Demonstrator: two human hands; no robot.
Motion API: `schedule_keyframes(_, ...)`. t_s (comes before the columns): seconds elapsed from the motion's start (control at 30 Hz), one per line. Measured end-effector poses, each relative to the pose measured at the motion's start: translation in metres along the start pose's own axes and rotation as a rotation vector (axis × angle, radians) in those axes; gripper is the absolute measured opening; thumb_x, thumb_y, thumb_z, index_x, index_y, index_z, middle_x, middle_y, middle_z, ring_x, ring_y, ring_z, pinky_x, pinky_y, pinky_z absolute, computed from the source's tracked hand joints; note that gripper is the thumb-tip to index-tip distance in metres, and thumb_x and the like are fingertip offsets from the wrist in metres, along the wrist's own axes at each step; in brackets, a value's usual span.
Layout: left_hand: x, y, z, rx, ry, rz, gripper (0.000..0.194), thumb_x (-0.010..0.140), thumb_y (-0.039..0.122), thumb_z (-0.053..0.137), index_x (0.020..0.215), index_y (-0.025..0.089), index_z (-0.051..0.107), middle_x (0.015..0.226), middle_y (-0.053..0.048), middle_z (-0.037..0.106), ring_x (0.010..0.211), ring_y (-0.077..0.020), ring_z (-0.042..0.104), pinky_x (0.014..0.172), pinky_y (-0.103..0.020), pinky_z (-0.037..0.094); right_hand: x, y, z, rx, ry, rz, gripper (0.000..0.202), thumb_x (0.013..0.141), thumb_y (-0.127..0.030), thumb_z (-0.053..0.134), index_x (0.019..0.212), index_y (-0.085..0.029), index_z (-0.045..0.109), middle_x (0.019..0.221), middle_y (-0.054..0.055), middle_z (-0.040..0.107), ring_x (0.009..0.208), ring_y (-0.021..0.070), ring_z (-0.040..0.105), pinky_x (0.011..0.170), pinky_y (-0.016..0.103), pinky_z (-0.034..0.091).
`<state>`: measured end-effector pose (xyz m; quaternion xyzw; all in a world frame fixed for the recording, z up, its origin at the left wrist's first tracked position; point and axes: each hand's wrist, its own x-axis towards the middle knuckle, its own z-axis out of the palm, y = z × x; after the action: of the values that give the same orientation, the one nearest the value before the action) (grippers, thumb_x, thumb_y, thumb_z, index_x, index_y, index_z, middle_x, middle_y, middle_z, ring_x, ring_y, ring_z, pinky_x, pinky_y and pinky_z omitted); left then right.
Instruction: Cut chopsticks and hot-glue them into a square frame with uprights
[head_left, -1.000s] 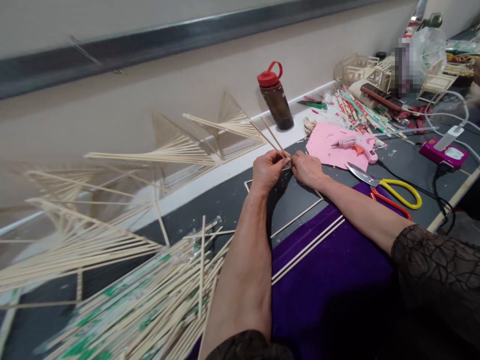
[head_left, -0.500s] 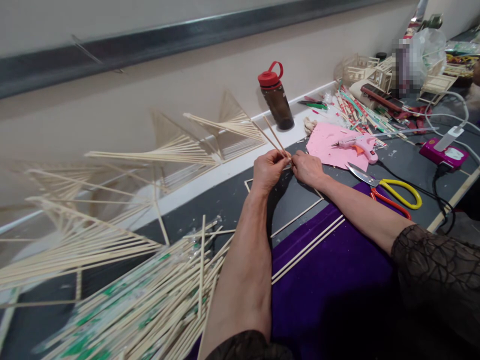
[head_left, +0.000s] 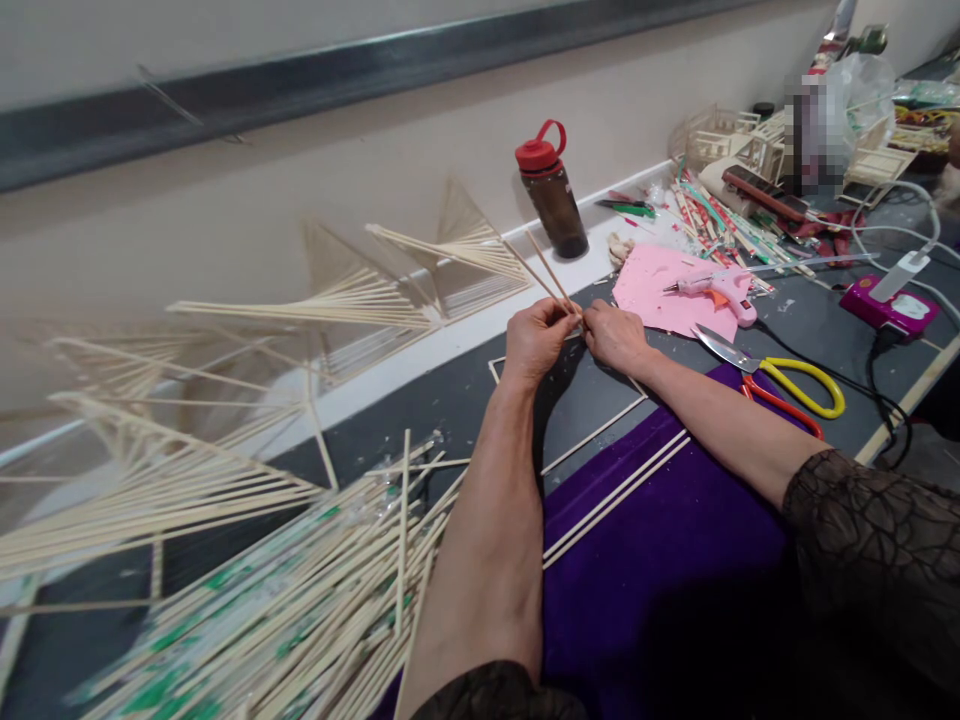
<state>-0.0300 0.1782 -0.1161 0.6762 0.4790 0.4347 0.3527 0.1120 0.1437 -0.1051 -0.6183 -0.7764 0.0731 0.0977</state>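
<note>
Fingers of the left hand [head_left: 534, 342] pinch two thin sticks [head_left: 551, 271] left of the pink sheet [head_left: 643, 282]; the right hand [head_left: 616, 335] crowds their near ends (its grip is hidden); steadying those ends seems the step, and the next move calls for keeping them still

Your left hand [head_left: 535, 338] pinching two tilted sticks [head_left: 551, 270], right hand [head_left: 615, 333] adjoining, stick pile [head_left: 330, 600] near left, scissors [head_left: 748, 366] right

sticks [head_left: 550, 270] matt wd, bottle [head_left: 556, 212] smooth plast., scissor blades [head_left: 724, 350] shiny mtl.
</note>
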Motion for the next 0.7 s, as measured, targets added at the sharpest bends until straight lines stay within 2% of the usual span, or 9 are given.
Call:
schedule_keyframes(0.5, 0.0002, -0.0014, -0.001, 0.013, -0.003, 0.002, 0.021, 0.068, 0.032, 0.07, 0.082, 0.018, 0.074, 0.073, -0.001, 0.069, 0.069, -0.0158, 0.06, 0.06, -0.024, 0.047, 0.0003, 0.0004, 0.0019, -0.001, 0.026, -0.007, 0.038, 0.103, -0.024, 0.032, 0.122, -0.017, 0.064, 0.126, 0.013, 0.064, 0.111, 0.0262, 0.067, 0.085, 0.036, 0.055)
schedule_keyframes(0.7, 0.0002, -0.002, -0.0005, 0.045, -0.004, -0.001, 0.023, 0.069, 0.033, 0.067, 0.083, 0.017, 0.073, 0.075, -0.001, 0.07, 0.071, -0.0163, 0.062, 0.062, -0.025, 0.048, 0.0001, 0.0, 0.0004, 0.011, -0.003, -0.003, 0.039, 0.103, -0.023, 0.032, 0.123, -0.016, 0.064, 0.128, 0.015, 0.063, 0.113, 0.0258, 0.066, 0.088, 0.036, 0.054)
